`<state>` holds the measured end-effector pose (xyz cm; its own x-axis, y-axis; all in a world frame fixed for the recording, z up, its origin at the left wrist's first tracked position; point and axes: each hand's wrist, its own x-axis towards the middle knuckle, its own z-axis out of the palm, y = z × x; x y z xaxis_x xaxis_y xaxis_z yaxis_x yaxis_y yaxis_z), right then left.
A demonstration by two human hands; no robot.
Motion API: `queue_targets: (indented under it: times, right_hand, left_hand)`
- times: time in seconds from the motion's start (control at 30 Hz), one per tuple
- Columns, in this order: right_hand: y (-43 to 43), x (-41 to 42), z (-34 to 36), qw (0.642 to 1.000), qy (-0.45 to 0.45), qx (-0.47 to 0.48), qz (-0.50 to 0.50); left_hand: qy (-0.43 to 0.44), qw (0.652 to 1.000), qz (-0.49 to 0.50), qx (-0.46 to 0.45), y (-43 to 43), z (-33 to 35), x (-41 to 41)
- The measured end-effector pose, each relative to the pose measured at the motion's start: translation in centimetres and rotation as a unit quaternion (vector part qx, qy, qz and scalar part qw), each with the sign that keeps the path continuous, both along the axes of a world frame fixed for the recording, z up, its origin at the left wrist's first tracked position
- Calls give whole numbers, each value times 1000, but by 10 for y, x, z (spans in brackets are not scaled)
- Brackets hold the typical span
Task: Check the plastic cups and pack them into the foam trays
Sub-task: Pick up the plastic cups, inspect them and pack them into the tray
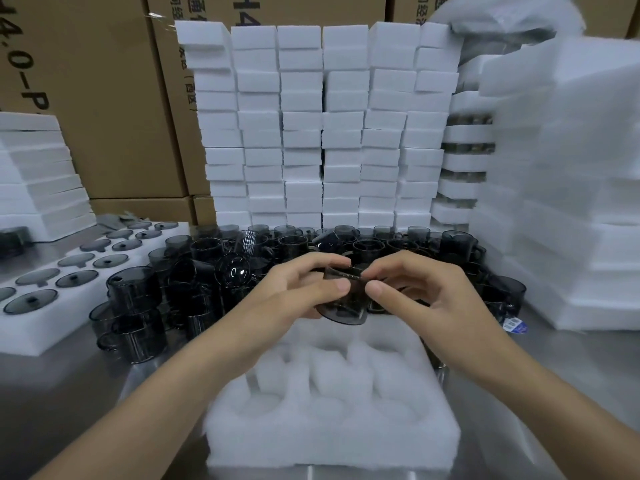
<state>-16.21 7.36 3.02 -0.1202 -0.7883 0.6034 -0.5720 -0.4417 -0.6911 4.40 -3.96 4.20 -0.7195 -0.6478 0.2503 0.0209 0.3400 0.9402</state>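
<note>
Pinching smoky cup (343,306) with left hand (301,289) and right hand (419,289), both grips grasping its rim | tilted above foam tray (332,441) | cup pile (207,265) behind foam tray

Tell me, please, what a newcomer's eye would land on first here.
At the centre, the left hand and right hand hold one smoky dark cup above an empty foam tray. Behind them a crowd of dark cups covers the table, backed by a wall of stacked white foam blocks.
</note>
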Motion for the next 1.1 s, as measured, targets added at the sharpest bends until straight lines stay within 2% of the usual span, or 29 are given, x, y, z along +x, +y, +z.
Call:
queue_targets:
  times: [0.13, 0.3, 0.43, 0.57, 0.73, 0.97, 1.1]
  right_hand:
    - [-1, 0, -5, 1000, 18, 23, 4]
    - [-2, -2, -7, 998, 59, -3, -32]
    - [0, -3, -4, 996, 71, -12, -47]
    - [5, -9, 4, 989, 134, -8, -61]
    - [12, -13, 16, 974, 210, 73, -32]
    - [14, -20, 19, 971, 208, 119, 8]
    - [11, -18, 13, 974, 199, 112, 1]
  left_hand:
    - [-51, 998, -14, -41, -7, 1, 5]
    - [-99, 989, -1, -113, -12, -3, 7]
    - [-184, 964, -14, -191, -15, -8, 10]
    - [-256, 936, -5, -243, -14, -12, 9]
    - [-278, 924, -10, -262, -16, -11, 8]
    - [-277, 923, -14, -268, -19, -14, 7]
    - [-276, 923, -17, -268, -21, -15, 7]
